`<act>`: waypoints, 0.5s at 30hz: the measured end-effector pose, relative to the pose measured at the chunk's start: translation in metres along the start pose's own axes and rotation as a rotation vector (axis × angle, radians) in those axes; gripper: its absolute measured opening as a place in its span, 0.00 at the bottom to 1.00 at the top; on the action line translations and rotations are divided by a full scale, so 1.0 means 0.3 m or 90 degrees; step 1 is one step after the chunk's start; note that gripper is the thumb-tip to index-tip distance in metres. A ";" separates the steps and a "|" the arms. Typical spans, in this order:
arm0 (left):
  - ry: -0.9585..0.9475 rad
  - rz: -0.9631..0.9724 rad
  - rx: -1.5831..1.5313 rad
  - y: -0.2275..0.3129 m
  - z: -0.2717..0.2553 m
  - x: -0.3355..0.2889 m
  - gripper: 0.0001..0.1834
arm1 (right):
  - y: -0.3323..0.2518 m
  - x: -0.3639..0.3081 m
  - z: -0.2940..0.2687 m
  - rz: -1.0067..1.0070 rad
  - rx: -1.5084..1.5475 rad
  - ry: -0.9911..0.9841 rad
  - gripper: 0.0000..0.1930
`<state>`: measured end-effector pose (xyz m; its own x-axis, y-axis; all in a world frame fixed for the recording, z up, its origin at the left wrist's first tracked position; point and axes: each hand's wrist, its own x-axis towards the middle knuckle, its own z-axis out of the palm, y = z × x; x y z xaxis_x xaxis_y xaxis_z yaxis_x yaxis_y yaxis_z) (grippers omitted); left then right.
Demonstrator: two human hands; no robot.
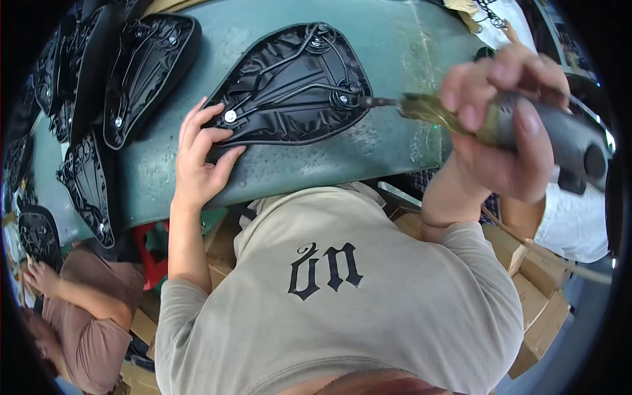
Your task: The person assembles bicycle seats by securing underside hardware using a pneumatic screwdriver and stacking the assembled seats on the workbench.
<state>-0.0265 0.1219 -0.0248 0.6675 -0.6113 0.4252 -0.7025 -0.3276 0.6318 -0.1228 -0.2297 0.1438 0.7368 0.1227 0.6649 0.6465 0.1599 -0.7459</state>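
- Steadying the upturned bike seat (299,74) at 12 o'clock on the table (395,39), we pinch its narrow end with our left hand (201,155), on its 8 o'clock side.
- At 2 o'clock, our right hand (500,125) wraps round a power driver (576,135); its tip (382,102) points at the seat's wide end, contact unclear.
- We seem to be tightening bolts (343,100); the next move calls for squaring the tip.

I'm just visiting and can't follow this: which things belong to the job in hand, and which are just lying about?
In use:
- black bike seat, steadied by the left fingers
- power screwdriver, gripped by the right fingers
- green table under the seat

Apparently not in use right now:
- other seats, at left
- cardboard boxes, lower right
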 end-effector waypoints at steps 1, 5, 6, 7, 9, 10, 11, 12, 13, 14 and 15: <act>-0.017 0.000 0.031 0.025 -0.027 0.012 0.23 | -0.012 -0.024 -0.005 0.014 -0.022 -0.001 0.26; 0.059 0.060 0.039 0.124 0.020 0.155 0.39 | 0.044 -0.077 0.066 0.002 -0.088 0.089 0.25; 0.059 0.068 0.060 0.137 0.046 0.190 0.39 | 0.059 -0.074 0.077 -0.002 -0.088 0.078 0.25; 0.064 0.073 0.081 0.142 0.077 0.218 0.40 | 0.083 -0.066 0.082 -0.007 -0.086 0.062 0.25; 0.068 0.054 0.079 0.127 0.151 0.257 0.39 | 0.112 -0.064 0.104 0.006 -0.053 0.047 0.23; 0.069 0.034 0.082 0.119 0.172 0.261 0.39 | 0.129 -0.075 0.120 0.032 -0.075 0.073 0.23; 0.072 0.026 0.085 0.115 0.176 0.259 0.39 | 0.150 -0.086 0.132 0.059 -0.096 0.099 0.22; 0.041 0.016 0.149 0.110 0.178 0.255 0.37 | 0.176 -0.095 0.141 0.075 -0.100 0.108 0.22; 0.007 0.007 0.206 0.105 0.183 0.254 0.36 | 0.180 -0.099 0.139 0.081 -0.098 0.104 0.22; 0.017 0.014 0.199 0.106 0.184 0.255 0.32 | 0.179 -0.103 0.135 0.098 -0.098 0.112 0.22; 0.017 0.004 0.199 0.104 0.189 0.259 0.32 | 0.183 -0.102 0.134 0.115 -0.098 0.120 0.22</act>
<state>-0.0105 0.0235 -0.0089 0.6660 -0.5962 0.4483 -0.7459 -0.5318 0.4010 -0.1178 -0.1852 0.0842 0.8571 -0.0502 0.5127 0.5133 -0.0002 -0.8582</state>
